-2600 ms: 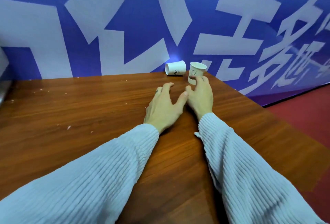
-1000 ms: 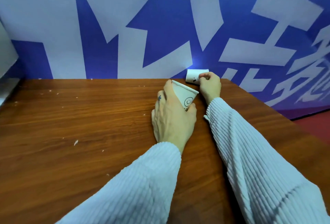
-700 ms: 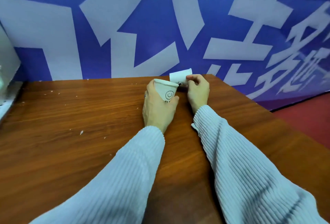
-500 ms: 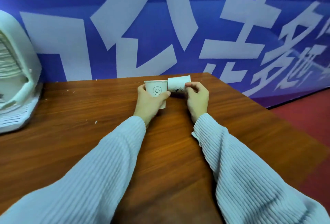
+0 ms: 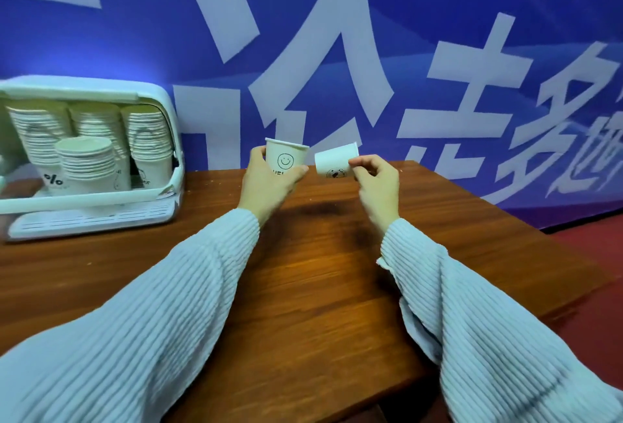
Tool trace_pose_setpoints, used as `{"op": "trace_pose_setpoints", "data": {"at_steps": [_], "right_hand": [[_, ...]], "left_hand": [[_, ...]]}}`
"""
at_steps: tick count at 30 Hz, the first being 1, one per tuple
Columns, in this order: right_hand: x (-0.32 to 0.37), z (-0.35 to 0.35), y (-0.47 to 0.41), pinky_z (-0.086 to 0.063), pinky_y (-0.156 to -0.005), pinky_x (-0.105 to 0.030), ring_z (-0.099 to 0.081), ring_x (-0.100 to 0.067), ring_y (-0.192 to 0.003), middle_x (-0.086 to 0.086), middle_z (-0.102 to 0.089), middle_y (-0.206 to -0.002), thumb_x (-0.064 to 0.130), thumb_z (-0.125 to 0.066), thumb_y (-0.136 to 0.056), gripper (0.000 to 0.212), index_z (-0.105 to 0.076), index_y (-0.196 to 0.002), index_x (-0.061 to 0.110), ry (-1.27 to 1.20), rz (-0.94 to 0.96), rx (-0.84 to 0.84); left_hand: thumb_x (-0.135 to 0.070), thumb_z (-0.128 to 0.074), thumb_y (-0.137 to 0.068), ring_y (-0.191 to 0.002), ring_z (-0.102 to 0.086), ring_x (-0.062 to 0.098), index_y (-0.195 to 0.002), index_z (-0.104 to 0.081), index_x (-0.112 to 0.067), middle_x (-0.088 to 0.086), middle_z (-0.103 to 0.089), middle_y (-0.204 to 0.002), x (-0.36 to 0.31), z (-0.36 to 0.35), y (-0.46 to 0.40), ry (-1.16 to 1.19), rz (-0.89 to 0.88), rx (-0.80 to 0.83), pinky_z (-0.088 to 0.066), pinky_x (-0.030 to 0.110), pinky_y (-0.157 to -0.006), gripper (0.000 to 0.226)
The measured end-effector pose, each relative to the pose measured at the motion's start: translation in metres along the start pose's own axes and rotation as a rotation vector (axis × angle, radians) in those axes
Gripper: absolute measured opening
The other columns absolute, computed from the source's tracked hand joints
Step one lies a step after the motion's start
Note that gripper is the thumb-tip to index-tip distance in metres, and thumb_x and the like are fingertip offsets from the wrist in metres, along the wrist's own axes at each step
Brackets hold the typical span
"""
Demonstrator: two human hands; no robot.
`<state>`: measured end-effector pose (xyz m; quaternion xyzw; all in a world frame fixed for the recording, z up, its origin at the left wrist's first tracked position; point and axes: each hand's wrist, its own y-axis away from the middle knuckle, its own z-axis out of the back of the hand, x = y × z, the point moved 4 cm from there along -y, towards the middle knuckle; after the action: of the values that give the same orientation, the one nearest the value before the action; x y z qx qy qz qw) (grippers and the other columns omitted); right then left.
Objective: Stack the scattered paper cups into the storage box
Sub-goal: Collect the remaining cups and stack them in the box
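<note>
My left hand (image 5: 266, 186) holds a white paper cup with a smiley face (image 5: 286, 156) upright, above the wooden table (image 5: 320, 287). My right hand (image 5: 377, 186) pinches a second white paper cup (image 5: 335, 163) that lies on its side in the air, its base pointing toward the first cup and a small gap between them. At the far left stands the white storage box (image 5: 161, 139), open at the front, with several stacks of paper cups (image 5: 87, 159) inside.
A blue banner with large white characters (image 5: 337, 68) rises right behind the table. The table's right edge (image 5: 556, 247) drops to a red floor (image 5: 593, 314). The box's slatted lid (image 5: 91, 218) lies flat in front of it.
Both hands have lifted their cups off the table and raised them. The view has swung left, bringing the whole storage box into sight.
</note>
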<state>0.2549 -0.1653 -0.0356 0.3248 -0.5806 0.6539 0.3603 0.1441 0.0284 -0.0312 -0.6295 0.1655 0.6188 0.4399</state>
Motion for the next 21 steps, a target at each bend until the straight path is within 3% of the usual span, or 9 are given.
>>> {"op": "trace_pose_setpoints", "data": {"at_steps": [4,9,14,19,21], "right_hand": [[0.033,-0.033,0.012,-0.056,-0.084,-0.023,-0.067,-0.012,-0.102,0.004,-0.073,-0.101,0.006,-0.063,-0.098,0.018,-0.075,-0.096,0.019,-0.039,0.025,0.063],[0.072,-0.093,0.029,-0.059,-0.088,-0.029,-0.066,-0.010,-0.103,0.006,-0.073,-0.102,0.005,-0.062,-0.098,0.018,-0.075,-0.099,0.017,-0.081,0.047,0.152],[0.104,-0.153,0.050,-0.058,-0.094,-0.036,-0.065,-0.013,-0.105,0.006,-0.072,-0.101,0.006,-0.060,-0.098,0.019,-0.076,-0.100,0.017,-0.109,0.084,0.241],[0.136,-0.223,0.075,-0.058,-0.092,-0.043,-0.067,-0.011,-0.098,0.013,-0.072,-0.096,0.012,-0.064,-0.096,0.015,-0.073,-0.100,0.023,-0.092,0.148,0.327],[0.150,-0.251,0.079,-0.058,-0.089,-0.046,-0.068,-0.012,-0.096,0.014,-0.073,-0.097,0.020,-0.066,-0.093,0.016,-0.067,-0.104,0.031,-0.067,0.197,0.344]], "left_hand": [[-0.033,-0.082,-0.084,-0.091,-0.057,0.004,-0.133,-0.041,-0.020,-0.010,-0.055,-0.107,-0.012,0.045,0.006,-0.050,-0.031,-0.048,-0.042,0.012,-0.065,0.065],[-0.032,-0.087,-0.078,-0.099,-0.062,0.013,-0.129,-0.047,-0.018,-0.002,-0.063,-0.112,-0.014,0.118,0.008,-0.058,-0.032,-0.171,-0.050,0.024,-0.079,0.067],[-0.024,-0.086,-0.080,-0.088,-0.063,0.007,-0.127,-0.046,-0.015,-0.003,-0.063,-0.105,-0.012,0.185,0.012,-0.057,-0.024,-0.258,-0.051,0.015,-0.060,0.062],[-0.030,-0.084,-0.081,-0.094,-0.061,0.003,-0.128,-0.045,-0.021,-0.010,-0.061,-0.106,-0.006,0.259,0.026,-0.076,-0.030,-0.403,-0.047,0.015,-0.069,0.062],[-0.040,-0.083,-0.076,-0.098,-0.062,0.010,-0.127,-0.045,-0.023,-0.008,-0.062,-0.109,-0.001,0.291,0.031,-0.075,-0.030,-0.533,-0.051,0.025,-0.080,0.065]]}}
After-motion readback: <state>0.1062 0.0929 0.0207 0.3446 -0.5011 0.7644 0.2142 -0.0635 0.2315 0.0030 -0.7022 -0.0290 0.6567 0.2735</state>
